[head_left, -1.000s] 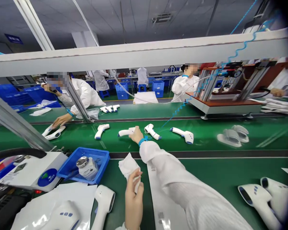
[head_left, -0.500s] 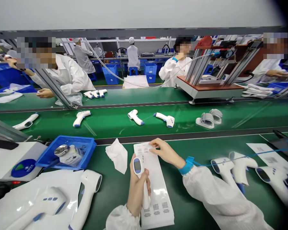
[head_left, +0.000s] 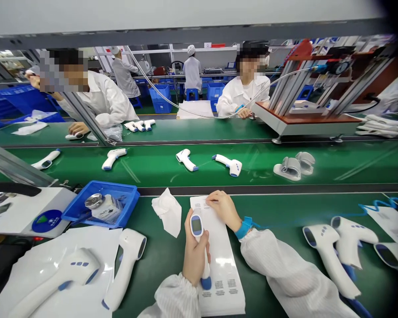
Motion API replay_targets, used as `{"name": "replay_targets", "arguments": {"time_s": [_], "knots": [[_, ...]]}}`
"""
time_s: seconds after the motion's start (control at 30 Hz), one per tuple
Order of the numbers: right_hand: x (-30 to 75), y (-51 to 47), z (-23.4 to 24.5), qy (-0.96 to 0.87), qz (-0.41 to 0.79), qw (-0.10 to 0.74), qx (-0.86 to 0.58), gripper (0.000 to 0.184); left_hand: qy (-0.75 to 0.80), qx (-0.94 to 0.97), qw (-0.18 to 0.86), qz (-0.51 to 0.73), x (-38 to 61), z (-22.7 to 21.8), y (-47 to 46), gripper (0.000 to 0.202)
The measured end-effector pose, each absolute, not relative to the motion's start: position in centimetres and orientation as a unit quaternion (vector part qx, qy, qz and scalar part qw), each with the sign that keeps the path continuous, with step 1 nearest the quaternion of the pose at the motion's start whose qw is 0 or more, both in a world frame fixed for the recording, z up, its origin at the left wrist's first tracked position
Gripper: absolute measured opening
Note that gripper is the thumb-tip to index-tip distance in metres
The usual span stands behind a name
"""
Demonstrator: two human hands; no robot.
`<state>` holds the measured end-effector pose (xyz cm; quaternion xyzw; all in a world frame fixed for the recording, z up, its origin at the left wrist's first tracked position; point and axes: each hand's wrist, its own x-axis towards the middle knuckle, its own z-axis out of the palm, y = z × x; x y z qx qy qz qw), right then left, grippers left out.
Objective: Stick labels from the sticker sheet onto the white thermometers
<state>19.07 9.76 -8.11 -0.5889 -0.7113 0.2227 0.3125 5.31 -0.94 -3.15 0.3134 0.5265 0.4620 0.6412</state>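
Note:
My left hand [head_left: 195, 254] is wrapped round a white and blue infrared thermometer [head_left: 197, 225], whose small screen faces up. Beneath it lies a long white sheet of labels [head_left: 220, 260], with blocks of small dark print at its top and bottom. At the top of that sheet, my right hand [head_left: 224, 209] has its thumb and index finger pinched together on a label; the label itself is mostly hidden by the fingertips. A blue wrist strap [head_left: 244, 227] circles my right wrist. To the left rests a crumpled white tissue [head_left: 167, 212].
More thermometers lie at left [head_left: 128, 265] and right [head_left: 328, 251]. A blue tray [head_left: 131, 205] holds a metal-capped bottle. Beyond runs a green conveyor [head_left: 152, 170] carrying several thermometers and grey slippers [head_left: 288, 168]. A metal post [head_left: 82, 115] slants at left; co-workers sit opposite.
The thermometer has turned slightly in my left hand, and its blue end now shows. My right fingertips have drawn closer together at the sheet's top. A co-worker opposite has lowered a hand.

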Motion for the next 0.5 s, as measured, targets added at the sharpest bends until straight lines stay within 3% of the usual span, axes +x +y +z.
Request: {"name": "replay_targets", "arguments": {"time_s": [0.2, 0.37, 0.43, 0.5], "knots": [[18.4, 10.4, -7.4, -0.727, 0.208, 0.293, -0.586, 0.012, 0.519, 0.327, 0.642, 0.460, 5.2, -3.6, -0.9, 0.082], [18.6, 6.9, -5.9, -0.799, 0.187, 0.276, -0.500, 0.013, 0.521, 0.319, 0.637, 0.469, 5.2, -3.7, -1.0, 0.082], [19.4, 4.4, -4.8, -0.824, 0.227, 0.261, -0.449, 0.015, 0.517, 0.322, 0.638, 0.471, 5.1, -3.8, -1.0, 0.081], [20.4, 2.1, -3.2, -0.814, 0.353, 0.224, -0.403, 0.016, 0.512, 0.335, 0.641, 0.464, 5.0, -3.9, -1.0, 0.079]]}}
